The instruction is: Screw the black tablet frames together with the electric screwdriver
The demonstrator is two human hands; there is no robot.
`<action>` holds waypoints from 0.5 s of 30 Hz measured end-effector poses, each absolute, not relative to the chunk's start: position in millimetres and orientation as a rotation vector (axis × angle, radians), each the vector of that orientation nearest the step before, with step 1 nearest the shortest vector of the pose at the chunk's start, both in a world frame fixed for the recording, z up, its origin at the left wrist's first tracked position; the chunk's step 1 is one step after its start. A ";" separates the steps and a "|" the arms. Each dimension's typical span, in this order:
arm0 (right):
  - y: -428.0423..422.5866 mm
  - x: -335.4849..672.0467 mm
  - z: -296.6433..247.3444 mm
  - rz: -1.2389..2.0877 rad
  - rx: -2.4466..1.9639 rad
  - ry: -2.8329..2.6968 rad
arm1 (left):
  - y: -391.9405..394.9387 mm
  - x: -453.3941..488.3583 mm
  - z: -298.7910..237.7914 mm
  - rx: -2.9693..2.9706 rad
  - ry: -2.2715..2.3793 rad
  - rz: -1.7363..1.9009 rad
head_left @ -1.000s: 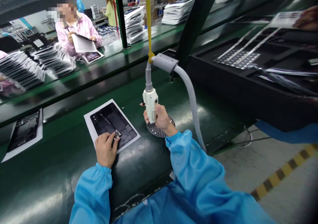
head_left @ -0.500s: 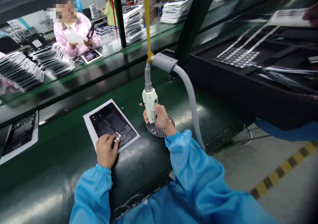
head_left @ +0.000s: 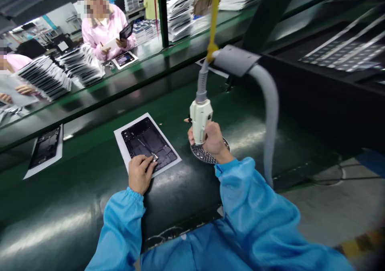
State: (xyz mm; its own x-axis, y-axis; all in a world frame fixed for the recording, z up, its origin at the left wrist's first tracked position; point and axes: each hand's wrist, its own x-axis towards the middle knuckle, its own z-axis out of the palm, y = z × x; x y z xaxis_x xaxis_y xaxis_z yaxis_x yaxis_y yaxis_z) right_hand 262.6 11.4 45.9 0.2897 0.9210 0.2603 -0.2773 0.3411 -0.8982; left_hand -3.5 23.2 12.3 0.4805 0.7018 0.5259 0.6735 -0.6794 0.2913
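Observation:
A black tablet back panel (head_left: 147,142) lies on a white sheet (head_left: 120,136) on the dark green belt. My left hand (head_left: 140,174) rests on its near edge, fingers pinched on a small metal part (head_left: 155,157) set on the panel. My right hand (head_left: 210,138) is wrapped round the white electric screwdriver (head_left: 200,120), which hangs upright from a yellow cord (head_left: 215,18) and carries a grey hose (head_left: 270,110). The driver's tip stands over a round perforated screw tray (head_left: 204,155) just right of the panel.
Another black panel on a white sheet (head_left: 45,148) lies farther left on the belt. Across the line a person in pink (head_left: 105,26) holds a dark panel among stacks of sheets (head_left: 81,64). A black bench with grid sheets (head_left: 345,54) stands at right.
The view has shifted, so everything sits further right in frame. My hands keep their places on the panel and the screwdriver. The person in pink has raised a dark panel.

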 end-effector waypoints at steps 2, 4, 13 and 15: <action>9.0 262.0 49.5 0.957 -0.827 -0.901 | 17.0 -3.0 14.6 2.683 1.146 0.938; 7.0 261.7 52.5 0.966 -0.810 -0.891 | 11.5 -2.8 16.3 2.708 1.080 0.868; 4.1 261.7 56.8 0.968 -0.818 -0.909 | 7.0 -3.8 21.2 2.839 1.108 0.705; 4.1 262.0 56.1 0.968 -0.822 -0.903 | 7.1 -6.1 22.7 2.866 1.112 0.666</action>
